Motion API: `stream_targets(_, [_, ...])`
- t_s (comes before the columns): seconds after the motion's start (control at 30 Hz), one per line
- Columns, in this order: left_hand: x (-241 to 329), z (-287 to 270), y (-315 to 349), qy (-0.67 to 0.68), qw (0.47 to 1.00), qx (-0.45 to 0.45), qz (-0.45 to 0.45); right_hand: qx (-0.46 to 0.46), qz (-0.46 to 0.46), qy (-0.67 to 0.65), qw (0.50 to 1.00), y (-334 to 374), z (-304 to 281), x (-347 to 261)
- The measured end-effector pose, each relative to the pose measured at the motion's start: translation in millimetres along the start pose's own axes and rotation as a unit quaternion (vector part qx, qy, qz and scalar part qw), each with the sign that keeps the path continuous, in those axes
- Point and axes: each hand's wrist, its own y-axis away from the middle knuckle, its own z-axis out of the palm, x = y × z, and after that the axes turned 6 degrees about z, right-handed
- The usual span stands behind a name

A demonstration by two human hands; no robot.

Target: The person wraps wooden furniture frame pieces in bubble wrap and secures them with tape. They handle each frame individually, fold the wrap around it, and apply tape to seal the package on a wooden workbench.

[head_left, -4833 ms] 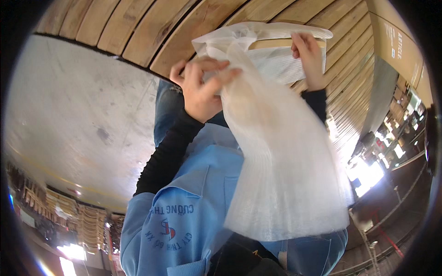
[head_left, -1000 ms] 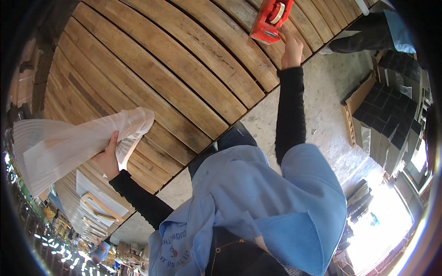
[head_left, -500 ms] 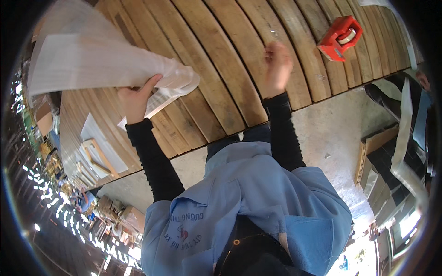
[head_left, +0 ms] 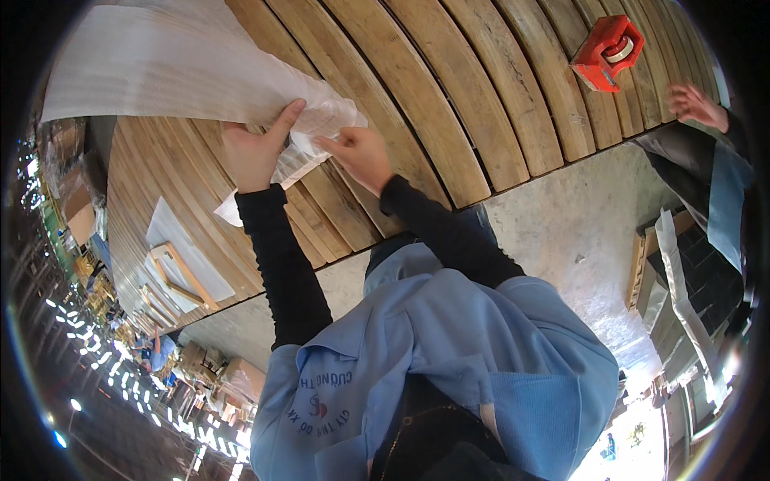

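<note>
A long white translucent foam wrapping sheet (head_left: 176, 76) stretches from the far left toward the middle of the slatted wooden table (head_left: 417, 96). Its nearer end is bunched into a narrow roll; whether anything lies inside is hidden. My left hand (head_left: 255, 152) grips this roll from the near side, thumb on top and the other fingers beneath. At the roll's right end, my right hand (head_left: 361, 156) pinches the sheet between curled fingers and thumb.
A red tape dispenser (head_left: 605, 54) with a roll of tape stands at the far right of the table. Beyond it, another person's hand (head_left: 696, 106) hovers near the table edge. At left, a small wooden frame (head_left: 183, 276) rests on a white sheet (head_left: 164, 224).
My right hand has moved left from the bare slats onto the end of the foam sheet. My left hand still holds the roll. The other person's hand has come over the table edge.
</note>
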Motion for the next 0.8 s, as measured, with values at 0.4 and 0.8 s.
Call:
stream_targets(0.4, [-14.1,-9.5,20.8,0.066,0.982,-0.167,-0.057,-0.192,-0.134,0.034,0.972,-196.2,-51.0,-62.5])
stream_targets(0.8, [-19.3,-2.2,21.6,0.194,0.974,-0.102,-0.065,-0.498,-0.122,-0.127,0.849,-119.8,-46.3,-53.5])
